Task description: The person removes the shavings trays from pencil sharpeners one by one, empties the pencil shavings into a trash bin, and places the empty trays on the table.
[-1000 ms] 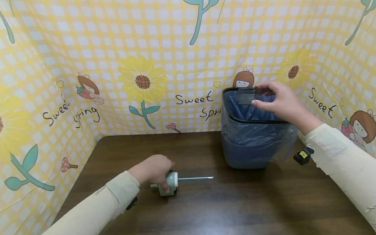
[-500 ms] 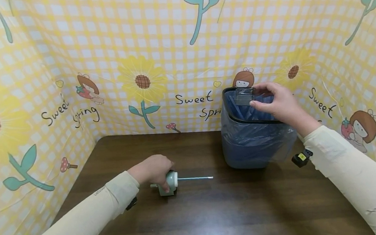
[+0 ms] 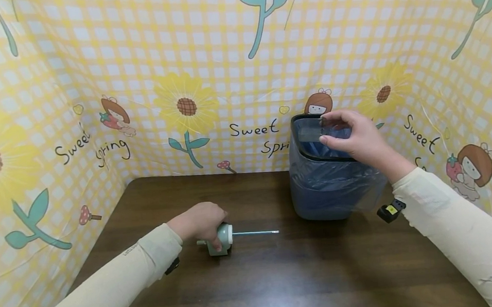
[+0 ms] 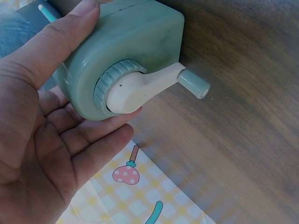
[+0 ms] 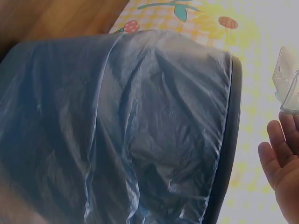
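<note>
On the tabletop my left hand (image 3: 200, 220) grips a green hand-crank pencil sharpener (image 3: 225, 236), thumb on one side and fingers round the other. A blue pencil (image 3: 255, 232) sticks out of its front, pointing right. The left wrist view shows the white crank arm (image 4: 140, 91) with its green knob (image 4: 195, 84). My right hand (image 3: 360, 136) pinches a clear plastic shavings tray (image 3: 310, 131) by one end, thumb below and fingers above, over the mouth of a bin (image 3: 320, 198). Part of the tray (image 5: 286, 84) shows at the right wrist view's edge.
The bin has a black rim (image 3: 300, 148) and a bluish plastic liner (image 5: 154, 126) folded over its outside. It stands at the back right of the dark wooden table (image 3: 274, 278). A yellow checked cloth (image 3: 232, 91) hangs behind and on both sides.
My right hand has shifted a little to the left over the bin, and the tray has changed its tilt. The left hand, sharpener and pencil have stayed put.
</note>
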Action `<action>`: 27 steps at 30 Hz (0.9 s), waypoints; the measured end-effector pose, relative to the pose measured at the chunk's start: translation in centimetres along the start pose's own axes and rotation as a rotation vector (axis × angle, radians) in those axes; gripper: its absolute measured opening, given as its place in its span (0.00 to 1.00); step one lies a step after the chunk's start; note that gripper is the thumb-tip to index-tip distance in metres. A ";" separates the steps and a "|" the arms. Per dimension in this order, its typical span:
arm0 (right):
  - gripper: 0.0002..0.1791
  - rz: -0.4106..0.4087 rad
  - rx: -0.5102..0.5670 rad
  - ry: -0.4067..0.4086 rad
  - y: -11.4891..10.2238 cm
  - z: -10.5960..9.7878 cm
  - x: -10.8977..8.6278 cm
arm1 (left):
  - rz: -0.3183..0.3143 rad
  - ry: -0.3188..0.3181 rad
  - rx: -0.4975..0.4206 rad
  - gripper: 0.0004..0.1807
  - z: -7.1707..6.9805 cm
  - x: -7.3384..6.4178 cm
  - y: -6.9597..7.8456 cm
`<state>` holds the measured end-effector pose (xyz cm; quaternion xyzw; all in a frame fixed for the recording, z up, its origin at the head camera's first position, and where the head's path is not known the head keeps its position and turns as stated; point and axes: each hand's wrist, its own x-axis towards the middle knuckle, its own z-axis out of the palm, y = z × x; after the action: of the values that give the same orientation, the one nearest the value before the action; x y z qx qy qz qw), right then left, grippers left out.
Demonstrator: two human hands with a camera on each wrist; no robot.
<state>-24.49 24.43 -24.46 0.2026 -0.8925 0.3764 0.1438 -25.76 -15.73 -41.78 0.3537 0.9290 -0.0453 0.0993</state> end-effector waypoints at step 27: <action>0.27 -0.044 0.041 0.000 -0.6 1.8 -0.6 | -0.011 0.007 0.002 0.34 -0.1 -0.1 0.1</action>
<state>-23.84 22.91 -25.52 0.2250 -0.8800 0.3913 0.1480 -25.61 -15.67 -41.64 0.3490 0.9311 -0.0457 0.0954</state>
